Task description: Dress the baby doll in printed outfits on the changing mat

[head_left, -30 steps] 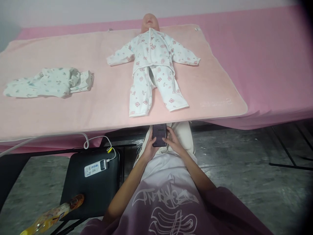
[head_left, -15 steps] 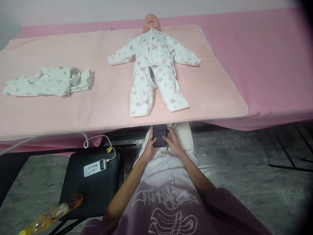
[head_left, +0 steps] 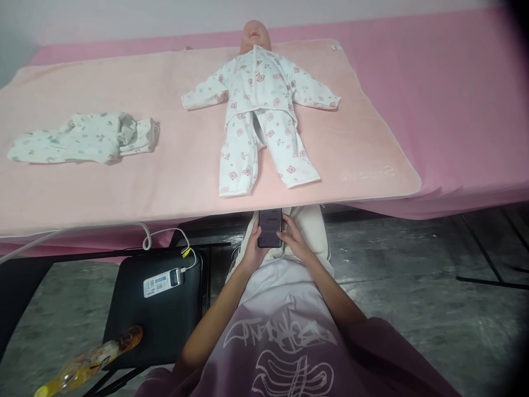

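Observation:
A dark smartphone (head_left: 270, 229) rests low over my lap, held between both hands just below the table's front edge. My left hand (head_left: 253, 251) grips its left side, and my right hand (head_left: 294, 238) wraps the right side with the thumb over the screen. Past the edge, a baby doll (head_left: 255, 37) lies on its back in a white patterned top (head_left: 261, 82) and matching pants (head_left: 270, 144), arms spread out. To its left lies a crumpled white baby garment (head_left: 88, 138) with a small green-grey print.
A peach mat (head_left: 363, 165) covers much of the pink-draped table (head_left: 446, 99). At lower left, a black stool (head_left: 165, 325) carries a white device (head_left: 163, 282) with a cable (head_left: 169, 230). A bottle of yellow drink (head_left: 88, 364) stands there too. Metal legs (head_left: 491, 281) show at right.
The right thumb has shifted slightly over the phone's screen. The view has moved a little; the doll and the garment lie as before.

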The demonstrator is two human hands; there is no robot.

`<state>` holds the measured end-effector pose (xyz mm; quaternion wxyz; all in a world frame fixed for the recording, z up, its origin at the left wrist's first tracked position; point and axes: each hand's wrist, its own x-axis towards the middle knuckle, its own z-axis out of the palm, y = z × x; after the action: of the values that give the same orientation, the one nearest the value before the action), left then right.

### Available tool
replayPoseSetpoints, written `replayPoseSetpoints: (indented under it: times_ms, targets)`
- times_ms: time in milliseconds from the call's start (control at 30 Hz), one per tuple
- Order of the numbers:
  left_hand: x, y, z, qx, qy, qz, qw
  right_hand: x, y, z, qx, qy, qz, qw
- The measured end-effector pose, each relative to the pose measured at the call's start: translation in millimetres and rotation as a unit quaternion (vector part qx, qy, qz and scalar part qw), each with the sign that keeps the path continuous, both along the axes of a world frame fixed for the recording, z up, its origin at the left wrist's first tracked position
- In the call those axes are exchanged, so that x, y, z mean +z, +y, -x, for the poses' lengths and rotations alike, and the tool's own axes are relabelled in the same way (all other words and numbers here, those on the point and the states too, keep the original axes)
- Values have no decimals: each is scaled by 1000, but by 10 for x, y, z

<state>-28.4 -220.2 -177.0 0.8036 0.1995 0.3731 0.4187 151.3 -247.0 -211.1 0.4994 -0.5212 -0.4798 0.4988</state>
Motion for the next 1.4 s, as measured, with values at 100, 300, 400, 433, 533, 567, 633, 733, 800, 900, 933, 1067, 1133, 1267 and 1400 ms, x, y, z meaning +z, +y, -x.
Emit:
replayPoseSetpoints:
  times_ms: [100,300,400,433,533,567,633,733,800,900,933,1067,1133,1267,1400]
  targets:
    - [27,-4,-20,4,5,-3,1000,-3,-13,2,6,-3,-6,1000]
    - [61,-6,-92,30,47,-14,998,-27,-23,15,3,3,-2,1000]
    - [73,-10,-121,38,60,-16,997,-39,-27,10,9,7,-5,1000]
    - [74,-12,-125,40,52,-16,998,-43,-27,6,10,7,-8,1000]
    - [67,-12,-117,36,13,-19,999,-52,-25,-7,10,-1,-19,1000]
    - [60,-11,-111,33,3,-19,999,-55,-24,-10,10,-4,-21,1000]
    - [41,-9,-99,27,-12,-17,999,-60,-23,-11,10,-10,-23,1000]
    - [8,-10,-87,27,-21,-17,999,-71,-24,11,8,-8,-22,1000]
    - [-3,-14,-82,33,-17,-17,999,-79,-24,40,3,-13,-18,1000]
    - [5,-20,-82,43,-2,-9,999,-81,-22,83,-12,-26,-8,1000]
    - [11,-21,-83,44,0,-7,999,-76,-22,91,-14,-28,-7,999]
    - [27,-16,-89,37,-7,-11,999,-28,-35,82,-6,-17,-2,1000]
    - [26,-15,-91,33,-6,-12,999,4,-45,72,-2,-13,12,1000]
    - [32,-20,-92,34,8,-13,999,36,-52,97,4,-17,19,1000]
    - [52,-27,-103,51,41,-1,998,-3,-49,175,-3,-23,13,1000]
